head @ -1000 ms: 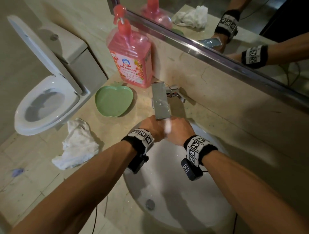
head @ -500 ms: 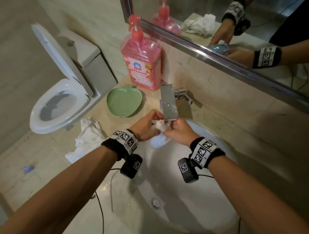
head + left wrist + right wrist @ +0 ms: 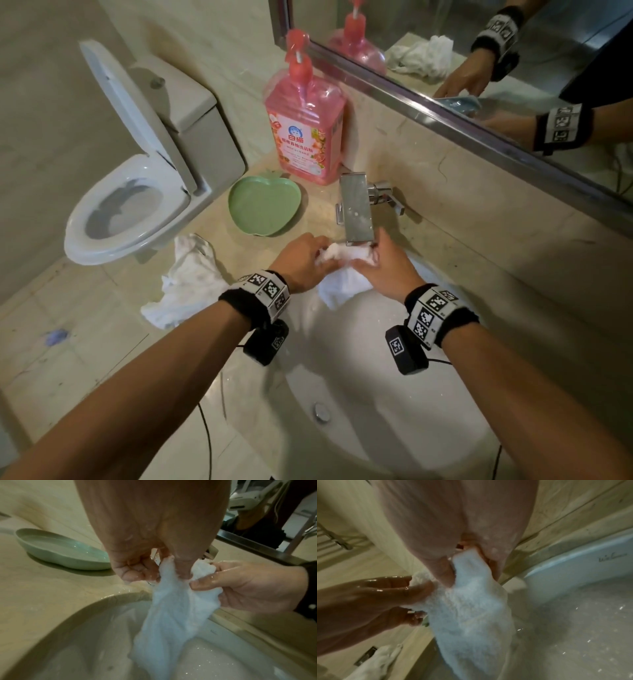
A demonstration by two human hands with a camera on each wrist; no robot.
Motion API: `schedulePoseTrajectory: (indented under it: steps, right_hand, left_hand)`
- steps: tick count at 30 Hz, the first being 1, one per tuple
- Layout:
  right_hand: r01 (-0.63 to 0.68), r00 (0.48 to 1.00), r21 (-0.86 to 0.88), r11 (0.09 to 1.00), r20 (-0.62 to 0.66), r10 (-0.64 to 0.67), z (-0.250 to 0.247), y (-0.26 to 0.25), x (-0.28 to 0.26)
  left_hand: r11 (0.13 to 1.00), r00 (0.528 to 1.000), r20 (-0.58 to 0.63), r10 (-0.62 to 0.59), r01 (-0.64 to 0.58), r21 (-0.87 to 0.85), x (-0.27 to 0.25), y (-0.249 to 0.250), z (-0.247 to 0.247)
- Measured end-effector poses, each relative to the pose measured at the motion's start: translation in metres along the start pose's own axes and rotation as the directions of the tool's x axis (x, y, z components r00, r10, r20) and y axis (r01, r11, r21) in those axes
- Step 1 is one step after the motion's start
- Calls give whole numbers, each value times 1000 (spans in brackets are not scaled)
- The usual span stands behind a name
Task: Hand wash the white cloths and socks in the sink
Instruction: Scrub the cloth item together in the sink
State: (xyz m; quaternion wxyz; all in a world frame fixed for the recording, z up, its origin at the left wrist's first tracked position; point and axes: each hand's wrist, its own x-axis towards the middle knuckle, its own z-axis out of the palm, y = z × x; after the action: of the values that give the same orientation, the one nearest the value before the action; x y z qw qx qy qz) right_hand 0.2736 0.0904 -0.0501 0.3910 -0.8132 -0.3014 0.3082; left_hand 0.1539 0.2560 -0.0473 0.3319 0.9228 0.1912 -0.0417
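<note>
We hold the white cloth (image 3: 346, 270) bunched between left hand (image 3: 303, 262) and right hand (image 3: 385, 270), both pinching its top just under the faucet (image 3: 356, 209). Its long axis hangs down into the sink (image 3: 376, 394); we judge rubbing comes next.

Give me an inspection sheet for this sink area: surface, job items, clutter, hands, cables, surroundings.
Surface: beige stone counter, a small blue smudge near its left edge; white sink wet.
Job's things: white cloth held under the tap, its tail hanging into the sink; second cloth crumpled on the counter.
Clutter: green dish, pink soap bottle.
Hands: left hand and right hand both grip the held cloth.
Cables: black wires trail from the wrist cameras.
Surroundings: toilet with lid up, mirror above.
</note>
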Motion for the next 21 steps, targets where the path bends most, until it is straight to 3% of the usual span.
schedulePoseTrajectory:
  steps: [4, 6, 9, 12, 14, 17, 19, 21]
  right_hand:
    - [17, 993, -337, 941, -101, -54, -19, 13, -3]
    - [-37, 985, -367, 930, -168, -27, -23, 16, -4]
    - [-117, 976, -228, 967, -205, 70, -17, 15, -6]
    - [-160, 982, 63, 985, -94, 166, -2, 7, -10]
    - [-211, 976, 219, 953, -10, 219, 4, 2, -10]
    - [-240, 967, 239, 941, -26, 253, 7, 1, -4]
    - [-265, 959, 295, 918, -16, 282, 5, 2, 2]
    - [-293, 953, 346, 891, 30, 301, 3, 3, 6]
  left_hand:
    - [998, 1000, 7, -7, 8, -68, 6, 3, -2]
    - [996, 998, -19, -52, 51, -68, 12, 10, 3]
    - [980, 982, -45, -181, 176, -90, 22, 25, 13]
    - [893, 960, 100, -260, 279, -354, 26, 36, 18]
    - [865, 963, 188, -192, 257, -431, 22, 39, 17]
    - [814, 948, 290, -135, 273, -513, 15, 33, 14]
    - [788, 951, 276, -136, 273, -552, 12, 22, 13]
    - [844, 973, 210, -96, 191, -501, 12, 11, 9]
